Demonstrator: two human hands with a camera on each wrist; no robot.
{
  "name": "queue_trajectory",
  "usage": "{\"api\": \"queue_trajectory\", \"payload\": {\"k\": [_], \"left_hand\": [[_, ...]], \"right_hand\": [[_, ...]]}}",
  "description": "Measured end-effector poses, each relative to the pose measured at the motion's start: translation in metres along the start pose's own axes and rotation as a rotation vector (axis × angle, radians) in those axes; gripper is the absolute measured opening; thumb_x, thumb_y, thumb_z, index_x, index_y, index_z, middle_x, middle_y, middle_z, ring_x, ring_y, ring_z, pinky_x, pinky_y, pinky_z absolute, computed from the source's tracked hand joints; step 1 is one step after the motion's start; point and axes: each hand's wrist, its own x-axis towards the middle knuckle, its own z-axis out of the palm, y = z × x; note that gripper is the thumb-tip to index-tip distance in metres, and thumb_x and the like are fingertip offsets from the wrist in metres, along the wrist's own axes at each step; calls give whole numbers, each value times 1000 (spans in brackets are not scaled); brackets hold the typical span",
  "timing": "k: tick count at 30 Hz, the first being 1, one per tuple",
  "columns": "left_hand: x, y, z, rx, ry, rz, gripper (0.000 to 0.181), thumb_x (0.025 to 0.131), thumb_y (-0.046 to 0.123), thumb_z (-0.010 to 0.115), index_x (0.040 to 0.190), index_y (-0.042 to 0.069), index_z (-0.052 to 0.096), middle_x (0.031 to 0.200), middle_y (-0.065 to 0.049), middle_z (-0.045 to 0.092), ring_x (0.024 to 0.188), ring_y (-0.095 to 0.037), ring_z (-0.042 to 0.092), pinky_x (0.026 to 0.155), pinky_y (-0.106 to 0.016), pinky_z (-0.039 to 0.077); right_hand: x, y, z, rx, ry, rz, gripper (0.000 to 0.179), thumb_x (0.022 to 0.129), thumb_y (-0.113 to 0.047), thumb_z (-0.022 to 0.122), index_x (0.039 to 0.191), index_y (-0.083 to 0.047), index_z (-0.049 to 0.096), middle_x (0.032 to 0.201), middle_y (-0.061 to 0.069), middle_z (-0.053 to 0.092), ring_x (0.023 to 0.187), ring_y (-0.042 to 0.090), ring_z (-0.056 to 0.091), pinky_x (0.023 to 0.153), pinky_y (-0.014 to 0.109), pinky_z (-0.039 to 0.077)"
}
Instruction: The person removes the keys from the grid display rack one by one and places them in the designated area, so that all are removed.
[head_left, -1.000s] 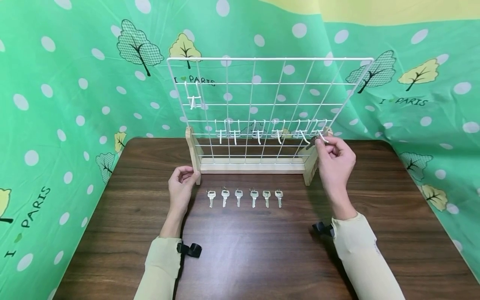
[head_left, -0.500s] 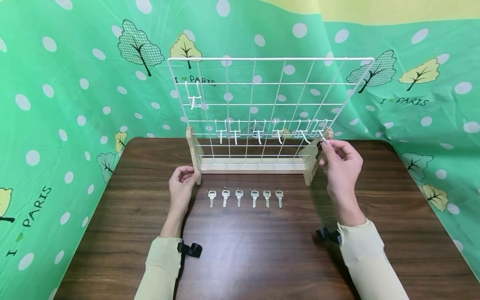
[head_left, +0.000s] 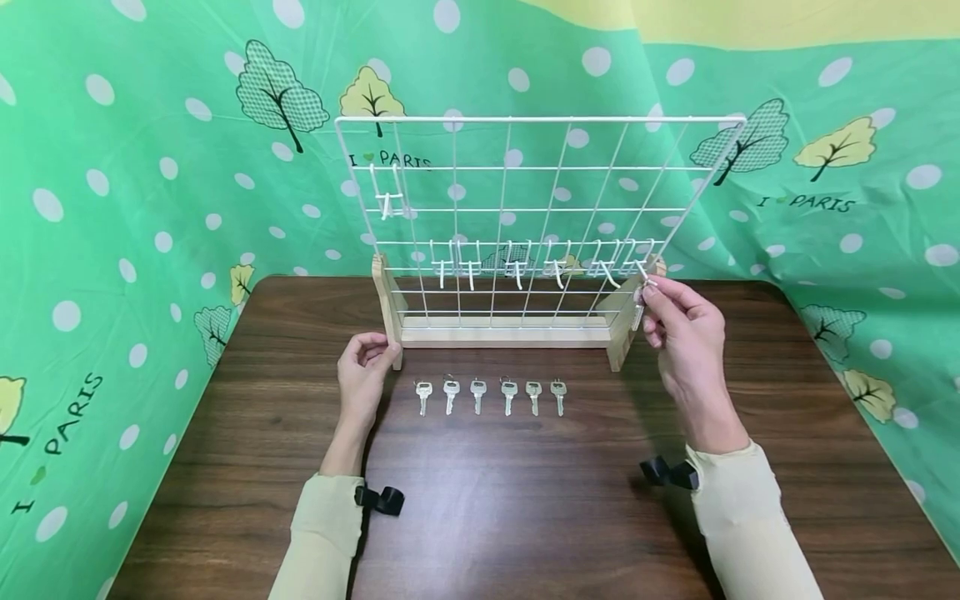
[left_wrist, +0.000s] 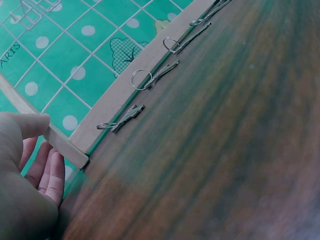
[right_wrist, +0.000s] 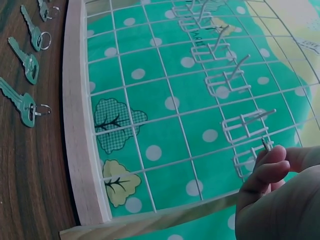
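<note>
My right hand (head_left: 686,350) pinches a small silver key (head_left: 638,312) between thumb and fingers, at the tip of the rightmost white hook (head_left: 641,268). Whether the key's ring is around that hook cannot be told; the fingers hide it. In the right wrist view only a bit of the key (right_wrist: 265,144) shows above the fingertips. My left hand (head_left: 363,375) grips the left wooden leg (head_left: 387,304) of the wire grid rack (head_left: 540,119), thumb in front and fingers behind. Several keys (head_left: 478,396) with rings lie in a row on the table before the rack.
More white hooks (head_left: 517,273) hang in a row along the grid's lower part, and one hook (head_left: 386,204) sits higher at the left. A wooden base bar (head_left: 506,337) joins the legs. Green patterned cloth (head_left: 180,167) surrounds the brown table (head_left: 480,517) at the back and sides.
My right hand has moved slightly right and down at the rightmost hook, and the pinched key has turned from dark to bright, hanging lower. My left hand has stayed on the leg.
</note>
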Motion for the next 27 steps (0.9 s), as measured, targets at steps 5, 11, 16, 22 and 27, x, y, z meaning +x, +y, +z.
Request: {"api": "queue_trajectory", "payload": {"k": [5, 11, 16, 22, 27], "left_hand": [[0, -1, -1, 1, 1, 0, 22, 93, -17, 76, 110, -14, 64, 97, 1, 68, 90, -9, 68, 83, -16, 58], [1, -2, -1, 7, -1, 6, 22, 93, -17, 76, 110, -15, 63, 97, 2, 68, 91, -9, 67, 84, -16, 58], [1, -2, -1, 7, 0, 10, 22, 92, -17, 76, 111, -16, 64, 97, 1, 68, 91, -9, 67, 83, -16, 57], [1, -2, -1, 5, 0, 11, 20, 92, -17, 76, 109, -13, 65, 96, 2, 68, 90, -9, 67, 82, -16, 57], [1, -2, -1, 8, -3, 15, 21, 93, -17, 76, 110, -15, 64, 96, 2, 68, 90, -9, 67, 82, -15, 57]], "right_hand": [[0, -2, -2, -12, -7, -19, 19, 103, 9, 70, 93, -1, 82, 71, 3, 72, 50, 7, 57, 40, 14, 36], [-2, -5, -3, -13, 7, -70, 11, 100, 9, 74, 95, 4, 82, 70, 6, 72, 49, 9, 60, 39, 15, 38], [-3, -6, -4, -26, 10, -103, 5, 99, 8, 76, 96, 8, 80, 68, 7, 71, 49, 10, 61, 39, 16, 39], [-5, -9, -8, -45, 18, -112, 12, 101, 9, 73, 92, 5, 80, 65, 6, 69, 50, 9, 60, 40, 16, 38], [-9, -11, -14, -85, 41, -87, 9, 99, 8, 76, 92, 5, 80, 67, 5, 69, 53, 10, 58, 42, 17, 37]]}}
